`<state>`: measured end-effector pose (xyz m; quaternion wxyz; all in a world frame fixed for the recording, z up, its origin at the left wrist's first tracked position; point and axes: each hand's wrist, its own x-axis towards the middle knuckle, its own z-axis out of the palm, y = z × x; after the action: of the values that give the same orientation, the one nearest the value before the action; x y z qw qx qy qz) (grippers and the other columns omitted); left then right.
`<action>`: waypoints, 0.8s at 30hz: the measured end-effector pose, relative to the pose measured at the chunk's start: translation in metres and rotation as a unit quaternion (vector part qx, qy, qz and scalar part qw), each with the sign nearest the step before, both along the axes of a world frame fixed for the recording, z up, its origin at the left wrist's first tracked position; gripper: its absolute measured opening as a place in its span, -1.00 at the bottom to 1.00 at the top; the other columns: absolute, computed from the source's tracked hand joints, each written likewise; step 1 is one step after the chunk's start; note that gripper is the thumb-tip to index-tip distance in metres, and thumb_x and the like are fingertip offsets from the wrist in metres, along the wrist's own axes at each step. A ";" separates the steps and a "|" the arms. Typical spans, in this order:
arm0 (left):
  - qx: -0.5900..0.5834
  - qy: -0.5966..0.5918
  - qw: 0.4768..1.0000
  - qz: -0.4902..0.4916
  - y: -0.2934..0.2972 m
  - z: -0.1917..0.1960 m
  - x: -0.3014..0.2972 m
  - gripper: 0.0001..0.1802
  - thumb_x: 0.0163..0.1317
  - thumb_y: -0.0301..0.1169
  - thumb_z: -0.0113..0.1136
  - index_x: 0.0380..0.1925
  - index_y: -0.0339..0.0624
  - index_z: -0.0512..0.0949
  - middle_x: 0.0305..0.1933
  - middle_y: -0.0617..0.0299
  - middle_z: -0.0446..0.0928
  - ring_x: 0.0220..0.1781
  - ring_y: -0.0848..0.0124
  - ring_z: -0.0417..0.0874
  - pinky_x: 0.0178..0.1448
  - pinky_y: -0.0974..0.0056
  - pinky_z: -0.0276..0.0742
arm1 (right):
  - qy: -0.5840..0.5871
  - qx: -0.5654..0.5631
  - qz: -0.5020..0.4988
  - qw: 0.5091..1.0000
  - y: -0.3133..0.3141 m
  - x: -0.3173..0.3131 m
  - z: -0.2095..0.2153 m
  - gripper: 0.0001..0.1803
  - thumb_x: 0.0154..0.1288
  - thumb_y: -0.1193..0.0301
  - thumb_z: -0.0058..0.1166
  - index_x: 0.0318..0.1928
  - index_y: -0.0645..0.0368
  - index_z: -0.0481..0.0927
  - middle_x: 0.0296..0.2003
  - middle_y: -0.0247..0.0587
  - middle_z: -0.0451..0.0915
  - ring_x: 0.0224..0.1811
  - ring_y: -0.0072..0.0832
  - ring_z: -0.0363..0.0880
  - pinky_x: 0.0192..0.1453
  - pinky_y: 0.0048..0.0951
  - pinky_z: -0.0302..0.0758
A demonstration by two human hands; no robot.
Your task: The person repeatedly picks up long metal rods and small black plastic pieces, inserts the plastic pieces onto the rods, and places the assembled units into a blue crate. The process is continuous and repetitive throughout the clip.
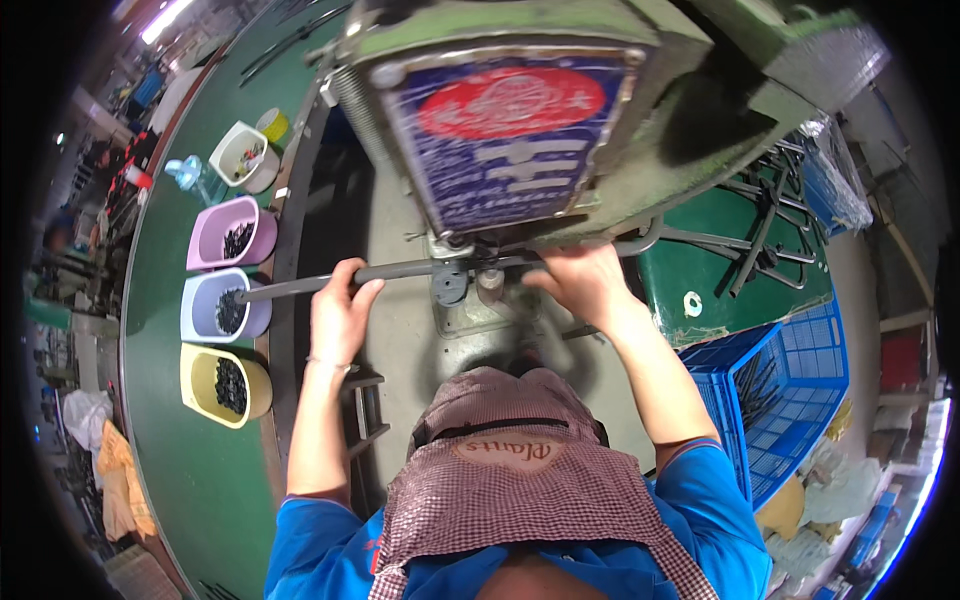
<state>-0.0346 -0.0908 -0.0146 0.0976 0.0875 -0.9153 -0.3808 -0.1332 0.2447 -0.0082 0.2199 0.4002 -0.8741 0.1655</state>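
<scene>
A long grey metal tube (395,271) lies across in front of me, under the head of a green press machine (670,120). My left hand (340,308) is closed around its left part, with the thumb on the near side. My right hand (588,284) grips it right of the press's small dark fixture (450,284), where the fingers are partly hidden behind the tube. The tube rests at the fixture. Its right end bends upward past my right hand, and its left end reaches over a pale blue bin (262,318) of small black parts.
On the green bench (170,450) at left stand a pink bin (265,235), a yellow bin (258,395) and a white tub (262,178). Bent tube frames (765,235) lie on a green table at right. Below it is a blue plastic crate (800,440) holding dark rods.
</scene>
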 end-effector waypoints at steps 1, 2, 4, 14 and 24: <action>0.004 -0.004 1.000 -0.022 -0.006 0.015 -0.001 -0.63 0.22 -0.33 0.39 -0.01 -0.22 0.57 -0.50 0.07 0.59 -0.53 0.38 0.54 -0.33 0.25 0.53 | 0.026 0.003 -0.010 1.000 -0.004 0.000 0.004 -0.56 0.06 0.18 0.36 -0.03 0.04 0.68 -0.08 -0.18 0.69 -0.02 -0.19 0.64 0.16 -0.12 0.48; -0.038 -0.042 0.996 -0.071 -0.012 0.042 -0.008 -0.65 0.22 -0.38 0.37 -0.01 -0.25 0.61 -0.48 0.07 0.61 -0.50 0.48 0.54 -0.33 0.29 0.54 | 0.066 -0.044 0.011 0.997 0.001 -0.007 -0.005 -0.59 0.07 0.21 0.35 -0.04 0.01 0.68 -0.16 -0.19 0.68 -0.13 -0.19 0.65 0.04 -0.12 0.51; 0.006 -0.136 0.987 -0.087 -0.012 0.095 -0.024 -0.70 0.23 -0.38 0.37 -0.08 -0.30 0.65 -0.46 0.08 0.63 -0.51 0.54 0.54 -0.36 0.32 0.52 | -0.020 -0.007 -0.011 1.000 0.009 -0.004 0.003 -0.63 0.07 0.21 0.35 -0.09 0.00 0.68 -0.21 -0.26 0.66 -0.15 -0.25 0.64 0.00 -0.15 0.49; -0.288 -0.021 0.929 -0.233 -0.029 -0.012 -0.253 -0.86 0.16 -0.43 0.19 -0.36 -0.27 0.63 -0.46 0.05 0.62 -0.41 0.16 0.66 -0.27 0.16 0.56 | -0.072 0.013 -0.059 0.996 0.158 0.027 -0.011 -0.71 -0.13 0.28 0.36 -0.30 -0.11 0.62 -0.40 -0.47 0.44 -0.22 -0.47 0.47 -0.06 -0.33 0.28; -0.334 -0.032 0.914 -0.227 -0.026 -0.081 -0.297 -0.90 -0.08 -0.46 0.18 -0.59 -0.30 0.55 -0.60 -0.05 0.52 -0.52 0.06 0.61 -0.37 0.09 0.53 | -0.156 0.035 -0.265 0.951 0.433 0.063 -0.013 -0.76 -0.18 0.49 0.29 -0.39 -0.07 0.62 -0.44 -0.48 0.53 -0.20 -0.37 0.52 0.07 -0.25 0.24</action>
<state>-0.3315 -0.1172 -0.0957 0.0025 -0.1476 -0.9871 -0.0619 -0.0699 0.6773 -0.0208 0.1023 0.1308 -0.9773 0.1314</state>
